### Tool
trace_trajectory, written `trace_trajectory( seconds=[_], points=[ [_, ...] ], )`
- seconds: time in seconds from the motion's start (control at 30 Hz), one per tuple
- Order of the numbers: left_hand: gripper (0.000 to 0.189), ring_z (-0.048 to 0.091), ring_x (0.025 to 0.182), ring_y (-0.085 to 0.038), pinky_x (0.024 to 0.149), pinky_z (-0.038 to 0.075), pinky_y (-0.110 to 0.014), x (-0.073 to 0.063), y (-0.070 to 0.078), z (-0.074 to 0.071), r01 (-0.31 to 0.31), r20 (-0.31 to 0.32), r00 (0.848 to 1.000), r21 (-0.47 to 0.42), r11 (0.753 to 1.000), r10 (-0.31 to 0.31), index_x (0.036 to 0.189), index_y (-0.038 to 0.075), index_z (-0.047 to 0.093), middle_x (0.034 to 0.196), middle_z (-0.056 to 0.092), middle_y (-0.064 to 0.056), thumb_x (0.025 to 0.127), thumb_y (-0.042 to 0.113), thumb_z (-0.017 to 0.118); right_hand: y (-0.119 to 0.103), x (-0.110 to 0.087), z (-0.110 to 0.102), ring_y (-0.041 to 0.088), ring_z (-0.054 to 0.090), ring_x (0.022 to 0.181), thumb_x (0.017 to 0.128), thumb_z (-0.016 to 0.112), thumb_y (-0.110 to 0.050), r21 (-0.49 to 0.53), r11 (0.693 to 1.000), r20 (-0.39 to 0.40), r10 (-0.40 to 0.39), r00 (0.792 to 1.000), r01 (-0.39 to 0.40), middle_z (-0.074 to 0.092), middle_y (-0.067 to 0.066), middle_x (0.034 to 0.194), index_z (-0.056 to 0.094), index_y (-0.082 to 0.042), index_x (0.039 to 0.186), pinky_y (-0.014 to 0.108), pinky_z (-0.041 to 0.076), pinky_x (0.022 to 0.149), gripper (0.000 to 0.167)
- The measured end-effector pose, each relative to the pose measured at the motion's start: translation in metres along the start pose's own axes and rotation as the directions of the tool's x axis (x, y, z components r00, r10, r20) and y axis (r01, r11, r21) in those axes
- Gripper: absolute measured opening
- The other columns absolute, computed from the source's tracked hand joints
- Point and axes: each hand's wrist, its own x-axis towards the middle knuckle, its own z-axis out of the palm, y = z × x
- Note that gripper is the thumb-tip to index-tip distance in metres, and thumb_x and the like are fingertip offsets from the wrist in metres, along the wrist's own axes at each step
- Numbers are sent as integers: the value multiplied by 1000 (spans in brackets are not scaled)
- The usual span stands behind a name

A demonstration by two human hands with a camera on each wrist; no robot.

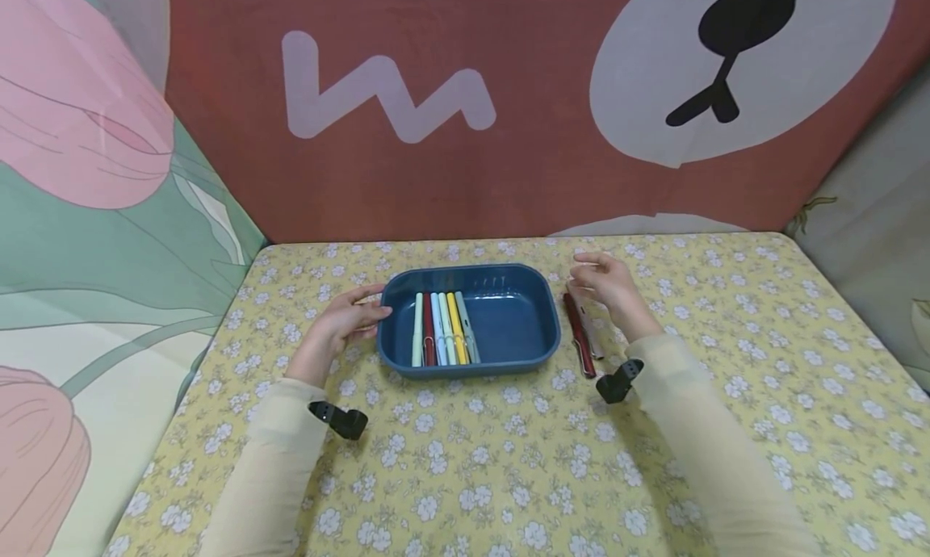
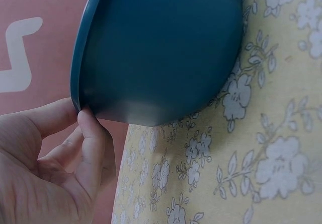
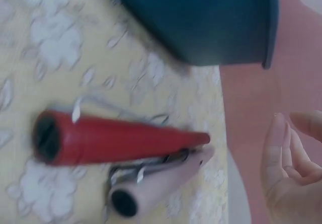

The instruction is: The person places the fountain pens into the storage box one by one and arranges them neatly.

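Note:
My left hand [image 1: 340, 324] pinches the left rim of a blue rectangular tray [image 1: 516, 331]; thumb and forefinger meet at its edge in the left wrist view. Several pens stand side by side in the tray's left half: pale green, dark red [image 1: 429, 331], light blue, yellow [image 1: 456, 331] and grey-green. To the right of the tray, a red pen [image 3: 121, 139] and a pale pink pen [image 3: 161, 181] lie close together on the cloth. My right hand [image 1: 610, 289] is just above the far ends of these two pens, holding nothing, its fingers loosely bent.
A yellow flowered cloth [image 1: 465, 460] covers the table. Behind it hangs a reddish-brown printed backdrop [image 1: 538, 186], with a flower-patterned sheet [image 1: 109, 266] at the left and another sheet at the right. Each wrist wears a small black camera [image 1: 338, 420].

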Motion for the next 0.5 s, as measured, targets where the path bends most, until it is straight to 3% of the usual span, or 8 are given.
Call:
trace_trajectory(
  seconds=[0.37,0.5],
  points=[
    [61,57,68,0,56,51,-14,1,0,0,11,-5,1000,5,1000,-11,150,21,32,154,28,-14,96,13,58,18,1,-8,1,62,90,99,47,-14,-34,998,38,47,998,-46,51,21,131,31,-2,148,32,50,101,53],
    [61,57,67,0,57,51,-14,1,-1,-1,6,0,1000,1,1000,-6,151,22,32,153,29,-14,96,12,58,22,2,-9,4,61,94,99,49,-17,-47,995,33,85,996,-83,50,20,133,31,-5,149,30,50,101,54]
  ],
)
